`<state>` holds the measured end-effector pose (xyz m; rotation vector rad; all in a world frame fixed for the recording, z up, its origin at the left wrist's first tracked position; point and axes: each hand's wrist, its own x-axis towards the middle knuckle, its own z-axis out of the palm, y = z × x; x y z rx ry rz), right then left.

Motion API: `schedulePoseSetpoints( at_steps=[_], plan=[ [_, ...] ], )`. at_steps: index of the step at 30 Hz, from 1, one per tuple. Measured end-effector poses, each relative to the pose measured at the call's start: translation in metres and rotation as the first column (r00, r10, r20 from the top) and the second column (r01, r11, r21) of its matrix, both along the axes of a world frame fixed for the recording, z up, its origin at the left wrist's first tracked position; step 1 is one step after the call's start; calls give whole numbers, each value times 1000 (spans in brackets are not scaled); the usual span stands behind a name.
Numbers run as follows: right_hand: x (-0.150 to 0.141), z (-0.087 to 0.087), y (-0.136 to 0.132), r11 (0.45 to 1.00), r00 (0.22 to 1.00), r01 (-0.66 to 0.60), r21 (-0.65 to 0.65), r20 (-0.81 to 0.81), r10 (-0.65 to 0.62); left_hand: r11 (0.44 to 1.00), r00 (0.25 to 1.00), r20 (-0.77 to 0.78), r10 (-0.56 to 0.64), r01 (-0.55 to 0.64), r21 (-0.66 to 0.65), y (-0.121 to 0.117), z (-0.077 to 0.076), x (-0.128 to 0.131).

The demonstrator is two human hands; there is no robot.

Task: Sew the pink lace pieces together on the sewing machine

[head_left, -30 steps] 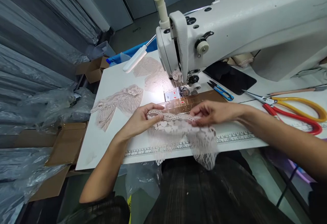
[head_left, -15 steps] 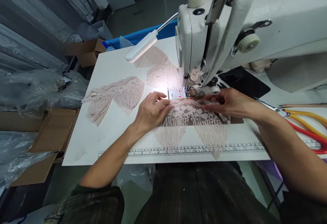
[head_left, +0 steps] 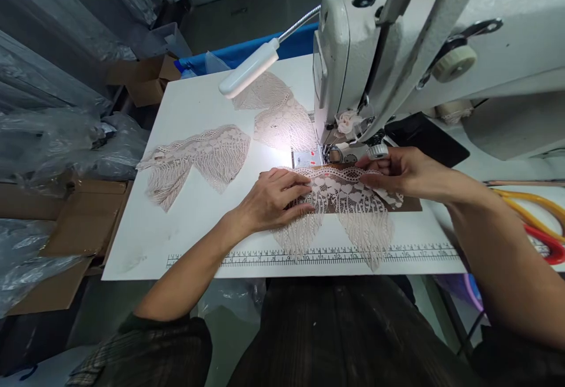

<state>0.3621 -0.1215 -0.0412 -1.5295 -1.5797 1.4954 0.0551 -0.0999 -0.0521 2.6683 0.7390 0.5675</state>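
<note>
A pale pink piece of scalloped lace point(head_left: 364, 222) lies in front of the sewing machine point(head_left: 339, 63), partly over a brown strip point(head_left: 410, 204). My left hand point(head_left: 280, 199) rests flat on the lace's left end, its fingers stretched to the right. At the right end, my right hand point(head_left: 392, 172) pinches the lace's upper edge between thumb and fingers. The lace's top border runs just below the presser foot point(head_left: 325, 153) and the metal plate with red marks point(head_left: 308, 158). My left palm covers part of the lace.
More lace pieces lie on the white table point(head_left: 132, 222) at left point(head_left: 216, 154) and behind the plate point(head_left: 286, 122). A lit lamp point(head_left: 249, 68) hangs over them. Scissors with yellow and red handles point(head_left: 547, 234) lie right. A printed ruler point(head_left: 247, 259) follows the front edge; cardboard boxes point(head_left: 88, 216) stand left.
My left hand has gone from pinching the lace's upper edge to lying flat on it, slightly lower and to the right. My right hand still grips the right end, shifted slightly.
</note>
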Motion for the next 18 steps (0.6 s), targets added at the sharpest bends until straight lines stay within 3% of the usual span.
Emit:
schedulePoseSetpoints(
  at_steps=[2, 4, 5, 7, 8, 9, 10, 13, 16, 18],
  plan=[
    [-11, 5, -1, 998, 995, 13, -66, -100, -19, 991, 992, 77, 97, -89, -104, -4, 7, 1],
    [-28, 10, -4, 989, 979, 29, -143, -195, -57, 924, 963, 159, 217, -150, -352, -8, 14, 1],
    [-38, 12, -5, 985, 963, 43, -170, -254, -86, 845, 945, 188, 266, -135, -517, -10, 17, 1],
    [-59, 15, -8, 980, 904, 63, -188, -404, -136, 609, 921, 221, 320, -22, -793, -10, 21, -1],
    [-67, 16, -9, 981, 869, 55, -184, -475, -138, 500, 915, 227, 335, 31, -865, -10, 22, -2],
    [-74, 16, -9, 985, 846, 31, -172, -520, -117, 431, 913, 217, 344, 52, -901, -9, 22, -3],
    [-78, 15, -8, 989, 839, 8, -149, -537, -88, 409, 915, 191, 354, 33, -912, -9, 21, -3],
    [-73, 7, -6, 999, 911, 33, -31, -410, -42, 483, 904, 86, 418, -141, -864, -10, 17, -4],
    [-55, -1, -9, 982, 994, 88, 167, -74, -77, 517, 885, 38, 464, -236, -823, -11, 15, -4],
    [-46, -4, -15, 953, 984, -2, 304, 172, -53, 525, 886, 18, 464, -259, -811, -11, 15, -4]
  ],
)
